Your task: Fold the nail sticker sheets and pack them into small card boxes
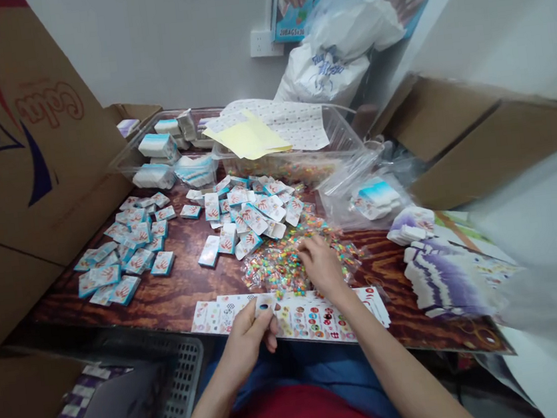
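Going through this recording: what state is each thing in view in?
Left hand: raised, pinching a small white card.
Right hand: fingers down on the heap.
Heap of small clear multicoloured packets: loose, spread on the table.
White-and-blue cards printed with red hands: scattered in loose groups.
Clear plastic bag: crumpled, holding some cards.
Long white printed sticker sheet: lying flat near the table edge.

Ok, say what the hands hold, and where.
The left hand pinches a small white card at its lower edge, between thumb and fingers; the right hand's hold cannot be told.
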The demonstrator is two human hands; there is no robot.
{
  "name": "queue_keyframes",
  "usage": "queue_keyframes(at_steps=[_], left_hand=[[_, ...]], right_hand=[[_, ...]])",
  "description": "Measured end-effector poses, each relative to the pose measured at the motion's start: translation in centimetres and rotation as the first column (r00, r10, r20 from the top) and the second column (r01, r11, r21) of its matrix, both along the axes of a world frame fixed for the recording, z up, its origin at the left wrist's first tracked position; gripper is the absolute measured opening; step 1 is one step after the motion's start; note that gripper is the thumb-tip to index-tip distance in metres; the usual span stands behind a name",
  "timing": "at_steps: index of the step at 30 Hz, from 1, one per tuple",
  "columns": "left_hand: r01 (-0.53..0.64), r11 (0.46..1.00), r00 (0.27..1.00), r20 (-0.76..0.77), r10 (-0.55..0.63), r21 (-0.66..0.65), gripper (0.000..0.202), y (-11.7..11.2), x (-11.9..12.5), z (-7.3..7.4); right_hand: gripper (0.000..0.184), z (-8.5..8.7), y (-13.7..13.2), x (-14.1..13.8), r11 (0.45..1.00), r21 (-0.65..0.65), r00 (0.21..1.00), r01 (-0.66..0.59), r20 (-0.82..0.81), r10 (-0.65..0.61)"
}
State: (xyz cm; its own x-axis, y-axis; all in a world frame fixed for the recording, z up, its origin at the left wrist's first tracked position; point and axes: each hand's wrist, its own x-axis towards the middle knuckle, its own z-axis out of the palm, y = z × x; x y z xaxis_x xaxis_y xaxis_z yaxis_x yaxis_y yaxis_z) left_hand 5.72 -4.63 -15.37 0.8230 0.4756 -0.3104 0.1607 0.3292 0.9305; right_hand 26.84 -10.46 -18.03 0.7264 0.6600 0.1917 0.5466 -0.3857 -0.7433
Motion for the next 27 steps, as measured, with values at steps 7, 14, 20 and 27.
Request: queue_keyframes(at_steps=[7, 14, 20, 27], left_hand=[[-0.06, 0.994, 0.998, -0.006, 0.059, -0.087, 0.038, 0.8, 0.8, -0.1], [0.06, 0.993, 0.997, -0.049, -0.066, -0.106, 0.025, -0.1, 1.9, 0.1], [0.178, 0.982, 0.984, -0.004, -0.179, -0.06, 0.02, -0.7, 1.3, 0.6], [0.233, 0.969, 0.97, -0.044, -0.237, -0.085, 0.011, -0.6, 1.1, -0.5]], right_hand=[[0.018, 1.5, -2.6, -0.4, 0.989, 0.143, 0.971, 0.032, -0.24, 0.003], [0.016, 5.4, -4.4, -5.2, 0.941, 0.201, 0.707, -0.271, -0.622, 0.336], [0.009, 5.2, -4.2, -7.0, 0.939, 0.091, 0.861, -0.333, -0.378, 0.342], [0.015, 4.7, -4.7, -6.9, 0.917, 0.049, 0.849, -0.395, -0.363, 0.385]])
